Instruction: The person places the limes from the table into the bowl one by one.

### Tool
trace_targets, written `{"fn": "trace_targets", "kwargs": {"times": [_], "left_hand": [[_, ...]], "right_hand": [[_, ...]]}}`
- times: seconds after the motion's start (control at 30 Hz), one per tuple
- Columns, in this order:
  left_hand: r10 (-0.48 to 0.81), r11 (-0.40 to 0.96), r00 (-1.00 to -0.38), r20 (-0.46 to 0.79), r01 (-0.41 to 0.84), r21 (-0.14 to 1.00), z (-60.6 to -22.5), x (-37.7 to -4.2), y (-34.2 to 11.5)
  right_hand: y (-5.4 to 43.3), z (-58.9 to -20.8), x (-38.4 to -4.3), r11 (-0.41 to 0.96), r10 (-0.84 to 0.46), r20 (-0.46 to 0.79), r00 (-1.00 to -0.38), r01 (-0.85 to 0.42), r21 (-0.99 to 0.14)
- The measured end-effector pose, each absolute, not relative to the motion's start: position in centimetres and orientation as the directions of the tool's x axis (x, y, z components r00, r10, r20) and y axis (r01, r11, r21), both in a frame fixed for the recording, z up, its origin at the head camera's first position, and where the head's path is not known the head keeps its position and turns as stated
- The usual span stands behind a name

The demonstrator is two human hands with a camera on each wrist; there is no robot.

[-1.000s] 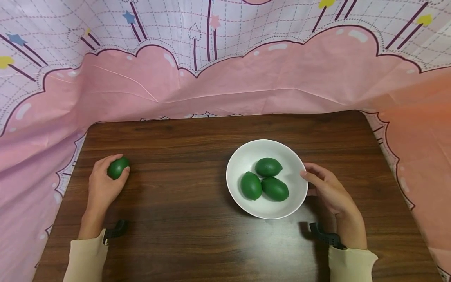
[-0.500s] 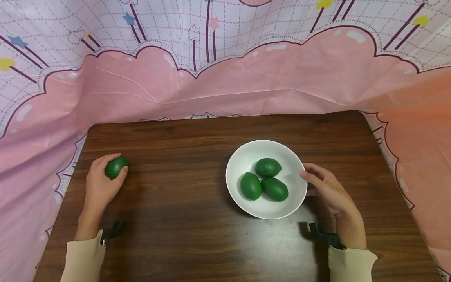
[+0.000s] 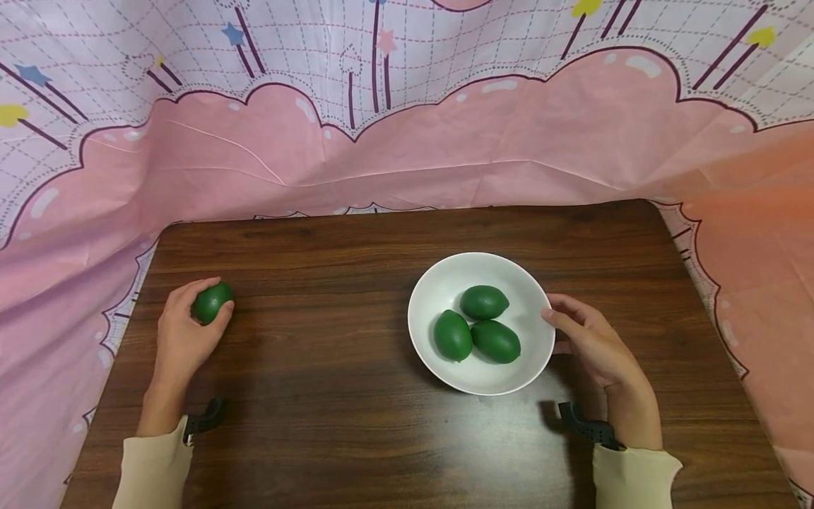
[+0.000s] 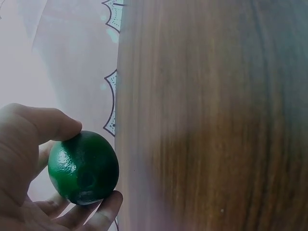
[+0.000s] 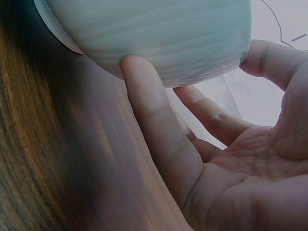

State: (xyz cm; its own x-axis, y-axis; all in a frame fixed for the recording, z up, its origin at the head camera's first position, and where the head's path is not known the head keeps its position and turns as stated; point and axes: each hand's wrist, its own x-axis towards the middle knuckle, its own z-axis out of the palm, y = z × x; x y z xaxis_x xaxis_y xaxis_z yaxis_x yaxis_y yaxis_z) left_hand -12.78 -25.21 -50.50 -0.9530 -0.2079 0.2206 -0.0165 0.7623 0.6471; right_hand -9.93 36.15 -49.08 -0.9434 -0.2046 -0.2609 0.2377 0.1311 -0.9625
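Note:
On the left of the wooden table, my left hand [image 3: 186,336] holds a green lime [image 3: 213,303] between thumb and fingers. The left wrist view shows the same lime [image 4: 84,168] with the thumb on one side and fingertips on the other; whether it touches the table I cannot tell. Right of centre stands a white bowl [image 3: 439,283], with three green limes [image 3: 485,302] inside. At its right side, my right hand [image 3: 598,346] grips the wall, thumb at the rim. In the right wrist view the fingers [image 5: 144,91] lie against the bowl's outside [image 5: 168,38].
The brown wooden table [image 3: 318,339] has rounded far corners. A pink and white patterned cloth [image 3: 407,162] hangs behind it and along both sides. Dark straps [image 3: 206,416] are around both wrists, below pale sleeves.
My left hand, with the lime, has shifted slightly left and then a little back to the right. The right hand, the bowl and the limes in it have stayed in place.

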Motion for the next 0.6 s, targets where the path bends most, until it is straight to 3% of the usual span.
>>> {"fn": "trace_targets", "kwargs": {"times": [0.6], "left_hand": [[-0.216, 0.755, -0.956, 0.198, -0.034, 0.654, -50.5, -12.0, -23.8]], "right_hand": [[36.3, -49.0, -9.9, 0.150, -0.203, -0.268, -0.942, 0.241, -0.959]]}}
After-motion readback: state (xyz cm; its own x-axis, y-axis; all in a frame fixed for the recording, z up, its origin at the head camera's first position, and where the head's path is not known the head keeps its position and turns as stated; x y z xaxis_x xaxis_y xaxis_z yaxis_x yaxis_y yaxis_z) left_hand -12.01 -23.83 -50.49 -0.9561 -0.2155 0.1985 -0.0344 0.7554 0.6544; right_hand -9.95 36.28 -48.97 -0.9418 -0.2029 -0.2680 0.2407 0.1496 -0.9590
